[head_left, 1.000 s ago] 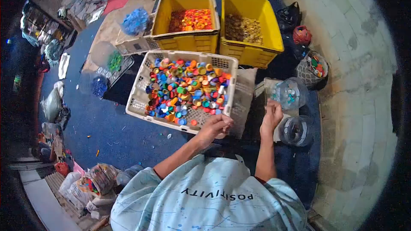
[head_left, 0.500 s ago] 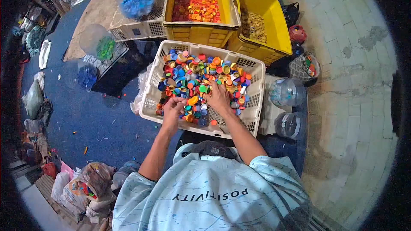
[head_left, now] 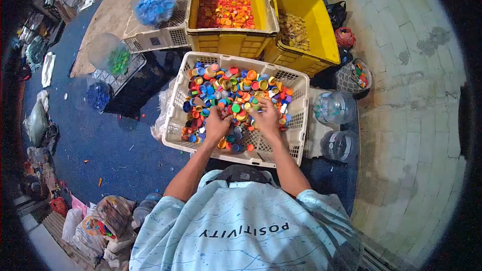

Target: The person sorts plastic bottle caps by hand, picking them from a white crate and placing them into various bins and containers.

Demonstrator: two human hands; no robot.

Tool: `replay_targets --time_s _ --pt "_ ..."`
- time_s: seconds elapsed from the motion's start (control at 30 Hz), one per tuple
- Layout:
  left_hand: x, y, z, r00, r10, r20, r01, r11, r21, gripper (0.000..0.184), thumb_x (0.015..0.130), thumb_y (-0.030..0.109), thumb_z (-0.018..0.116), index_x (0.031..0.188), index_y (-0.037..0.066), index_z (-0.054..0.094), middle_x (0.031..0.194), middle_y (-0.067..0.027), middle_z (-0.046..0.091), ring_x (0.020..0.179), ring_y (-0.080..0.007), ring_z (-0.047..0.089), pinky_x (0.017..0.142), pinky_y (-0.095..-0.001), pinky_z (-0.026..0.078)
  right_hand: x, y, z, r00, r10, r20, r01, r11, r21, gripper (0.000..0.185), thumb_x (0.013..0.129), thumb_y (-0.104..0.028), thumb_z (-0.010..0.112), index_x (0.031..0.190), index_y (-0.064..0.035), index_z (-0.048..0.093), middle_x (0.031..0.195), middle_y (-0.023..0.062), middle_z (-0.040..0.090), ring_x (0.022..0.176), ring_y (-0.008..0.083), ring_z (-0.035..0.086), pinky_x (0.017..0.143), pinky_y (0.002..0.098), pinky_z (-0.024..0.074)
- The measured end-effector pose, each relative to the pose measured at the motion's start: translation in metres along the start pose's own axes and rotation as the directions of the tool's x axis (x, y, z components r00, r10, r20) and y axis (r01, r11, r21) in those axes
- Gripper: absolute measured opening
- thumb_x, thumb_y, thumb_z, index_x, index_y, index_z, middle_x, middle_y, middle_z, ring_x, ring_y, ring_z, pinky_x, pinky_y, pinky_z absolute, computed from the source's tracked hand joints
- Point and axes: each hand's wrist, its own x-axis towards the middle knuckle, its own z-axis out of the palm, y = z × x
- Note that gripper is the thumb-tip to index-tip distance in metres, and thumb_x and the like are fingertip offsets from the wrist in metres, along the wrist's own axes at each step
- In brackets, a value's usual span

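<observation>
At the back, yellow plastic bin [head_left: 226,42] of red-orange pieces [head_left: 226,12]; second yellow plastic bin [head_left: 320,27] of tan pieces [head_left: 293,29]. Nearer, white perforated plastic crate [head_left: 300,90]; smaller, round clear plastic tub [head_left: 99,50] of green pieces [head_left: 119,61]. Left hand [head_left: 217,125], right hand [head_left: 266,120] over crate, fingers bent; cannot tell what either grip pinches. Below, mixed-colour plastic caps [head_left: 208,90] heaped in crate, apparently being picked through; another pick would call for fingertip precision.

We've got the crate [head_left: 187,147] before us, caps [head_left: 208,89] in it, our left hand [head_left: 217,124] and right hand [head_left: 267,118] over them. Behind it: left bin [head_left: 228,44] and right bin [head_left: 320,29], side by side. Right of crate: far jug [head_left: 334,108], near jug [head_left: 340,146]. Box [head_left: 145,43] left of left bin, tub [head_left: 153,8] on it. Bags [head_left: 113,213] lie to our near left.
</observation>
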Motion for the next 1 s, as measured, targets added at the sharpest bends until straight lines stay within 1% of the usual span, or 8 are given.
replay_targets --time_s 0.03,0.1,0.3,0.53,0.7,0.77,0.87,1.0 --pt "0.001 0.005 0.006 0.996 0.080 -0.027 -0.076 0.987 0.140 0.046 0.074 0.023 0.076 0.103 -0.002 0.051 0.083 -0.0104 0.061 0.074 -0.0244 0.061 0.070 -0.0330 0.049 0.001 0.010 -0.004 0.998 0.035 -0.055 -0.021 0.973 0.231 0.032 0.076 -0.012 0.068 0.103 -0.0012 0.056 0.096 0.0096 0.059 0.089 0.0217 0.059 0.077 0.0372 0.0494" --pt "0.009 0.009 0.018 0.988 0.152 -0.006 -0.144 0.952 0.270 0.050 0.071 0.028 0.077 0.100 -0.003 0.050 0.083 -0.0162 0.060 0.078 -0.0333 0.060 0.071 -0.0401 0.048 -0.016 -0.009 -0.034 0.935 0.322 0.146 -0.307 0.534 0.788 0.020 0.077 -0.010 0.058 0.096 -0.0022 0.056 0.092 0.0102 0.058 0.084 0.0222 0.057 0.076 0.0372 0.0484" --pt "0.020 0.010 0.043 0.959 0.283 0.025 -0.240 0.761 0.603 0.060 0.069 0.042 0.077 0.100 -0.001 0.048 0.095 -0.0191 0.057 0.088 -0.0383 0.056 0.072 -0.0464 0.046 -0.031 -0.005 -0.048 0.862 0.435 0.260 -0.330 0.093 0.940 0.015 0.075 -0.010 0.051 0.089 -0.0044 0.055 0.084 0.0092 0.056 0.080 0.0235 0.056 0.074 0.0347 0.0461" --pt "0.023 0.009 0.045 0.952 0.300 0.063 -0.275 0.742 0.611 0.054 0.074 0.037 0.072 0.106 0.002 0.048 0.096 -0.0181 0.058 0.090 -0.0382 0.055 0.073 -0.0492 0.044 -0.012 -0.002 -0.037 0.878 0.461 0.132 -0.410 0.578 0.705 0.011 0.079 -0.006 0.064 0.087 -0.0074 0.056 0.075 -0.0003 0.053 0.067 0.0105 0.051 0.060 0.0264 0.0416" --pt "0.022 0.008 0.031 0.959 0.282 -0.025 -0.266 0.928 0.260 0.040 0.077 0.025 0.071 0.103 0.001 0.053 0.089 -0.0139 0.061 0.079 -0.0286 0.059 0.067 -0.0408 0.047 0.004 0.010 -0.014 0.988 0.152 0.011 -0.152 0.987 0.059 0.021 0.079 -0.008 0.068 0.096 -0.0023 0.057 0.080 0.0030 0.060 0.073 0.0089 0.057 0.061 0.0269 0.0466" --pt "0.005 0.023 0.009 1.000 0.009 -0.014 -0.010 0.994 -0.107 0.035 0.078 0.019 0.070 0.103 0.001 0.054 0.090 -0.0098 0.060 0.080 -0.0181 0.059 0.064 -0.0319 0.046 0.011 -0.015 -0.002 0.990 0.056 0.130 -0.046 0.996 -0.081 0.028 0.077 -0.009 0.069 0.100 -0.0006 0.058 0.087 0.0097 0.065 0.081 0.0195 0.063 0.070 0.0331 0.0506" --pt "-0.005 0.002 -0.030 0.940 -0.324 0.102 0.302 0.659 -0.689 0.022 0.082 0.016 0.058 0.101 0.004 0.055 0.089 -0.0076 0.058 0.076 -0.0156 0.057 0.066 -0.0296 0.050 0.025 -0.011 0.035 0.936 -0.151 0.317 0.221 0.955 -0.197 0.037 0.074 -0.010 0.071 0.107 0.0001 0.058 0.099 0.0166 0.065 0.096 0.0286 0.064 0.082 0.0373 0.0503" --pt "-0.021 -0.015 -0.071 0.884 -0.446 0.140 0.376 0.501 -0.779 0.024 0.082 0.024 0.058 0.096 0.005 0.057 0.083 -0.0047 0.060 0.071 -0.0166 0.059 0.063 -0.0294 0.049 0.038 -0.011 0.078 0.840 -0.302 0.450 0.442 0.863 -0.246 0.046 0.071 -0.012 0.072 0.113 -0.0019 0.055 0.103 0.0182 0.063 0.097 0.0346 0.060 0.082 0.0419 0.0496"
